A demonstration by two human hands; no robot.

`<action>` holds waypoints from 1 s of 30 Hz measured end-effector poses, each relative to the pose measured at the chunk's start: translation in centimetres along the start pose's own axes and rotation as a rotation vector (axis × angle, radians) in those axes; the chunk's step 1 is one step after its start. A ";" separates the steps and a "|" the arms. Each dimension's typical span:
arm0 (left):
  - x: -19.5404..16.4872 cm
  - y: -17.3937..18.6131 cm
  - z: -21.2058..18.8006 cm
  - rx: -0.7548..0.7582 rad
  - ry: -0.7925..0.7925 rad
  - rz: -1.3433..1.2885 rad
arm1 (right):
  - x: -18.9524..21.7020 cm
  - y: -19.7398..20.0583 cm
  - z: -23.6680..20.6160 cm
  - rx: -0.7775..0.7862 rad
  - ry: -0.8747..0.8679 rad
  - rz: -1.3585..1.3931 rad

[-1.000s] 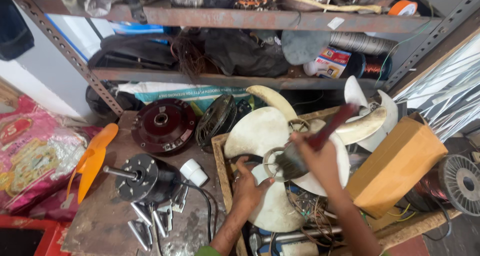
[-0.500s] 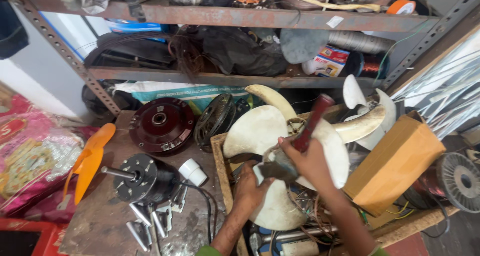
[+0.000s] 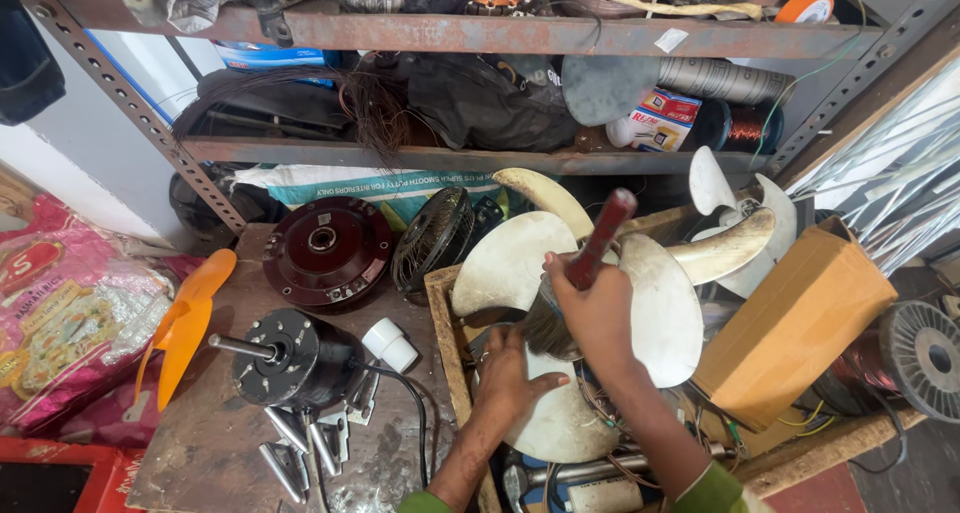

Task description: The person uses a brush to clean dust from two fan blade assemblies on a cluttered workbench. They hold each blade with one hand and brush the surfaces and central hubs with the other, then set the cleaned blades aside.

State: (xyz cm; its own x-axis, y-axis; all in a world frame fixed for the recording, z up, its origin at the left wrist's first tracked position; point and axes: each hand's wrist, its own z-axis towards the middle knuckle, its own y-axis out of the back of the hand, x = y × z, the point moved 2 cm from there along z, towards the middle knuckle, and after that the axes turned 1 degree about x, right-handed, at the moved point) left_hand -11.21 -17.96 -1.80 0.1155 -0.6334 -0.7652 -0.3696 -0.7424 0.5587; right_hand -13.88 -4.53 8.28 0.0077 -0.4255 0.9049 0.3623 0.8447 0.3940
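My right hand (image 3: 598,313) grips a paintbrush with a dark red handle (image 3: 600,237); its bristles (image 3: 548,328) rest near the hub of a white three-bladed fan propeller (image 3: 510,263) lying in a wooden tray (image 3: 446,343). My left hand (image 3: 508,376) presses flat on the lower blade (image 3: 560,423) of the same propeller. The hub itself is hidden behind the brush and my hands.
On the bench to the left lie a black fan motor with shaft (image 3: 290,356), a dark red round motor cover (image 3: 325,250), an orange fan blade (image 3: 185,323), a white plastic cap (image 3: 390,344) and several metal brackets. A cardboard box (image 3: 795,323), more white blades (image 3: 735,243) and a copper wire spool (image 3: 915,353) sit right; cluttered metal shelves (image 3: 450,35) stand behind.
My right hand has swung the brush handle from tilted right to more upright and shifted left over the propeller's centre. My left hand has stayed on the lower blade.
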 end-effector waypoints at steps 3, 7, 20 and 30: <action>-0.9 0.3 -0.5 0.040 0.029 0.046 | 0.6 0.8 1.1 0.190 -0.024 -0.082; -1.3 0.6 -1.3 0.016 -0.014 0.024 | 2.7 2.5 2.2 0.509 -0.035 -0.542; 0.1 -0.1 -0.3 0.016 0.018 0.054 | 0.4 0.0 1.5 0.334 -0.019 -0.242; -0.2 -0.1 -0.1 -0.087 -0.038 0.084 | 0.9 0.6 1.0 0.244 0.072 -0.193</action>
State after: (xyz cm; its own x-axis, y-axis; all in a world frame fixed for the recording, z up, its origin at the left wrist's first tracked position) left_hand -11.14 -17.79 -1.67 0.0520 -0.6870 -0.7248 -0.2949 -0.7040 0.6461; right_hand -14.57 -4.06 9.52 0.0298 -0.6003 0.7992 0.1297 0.7951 0.5924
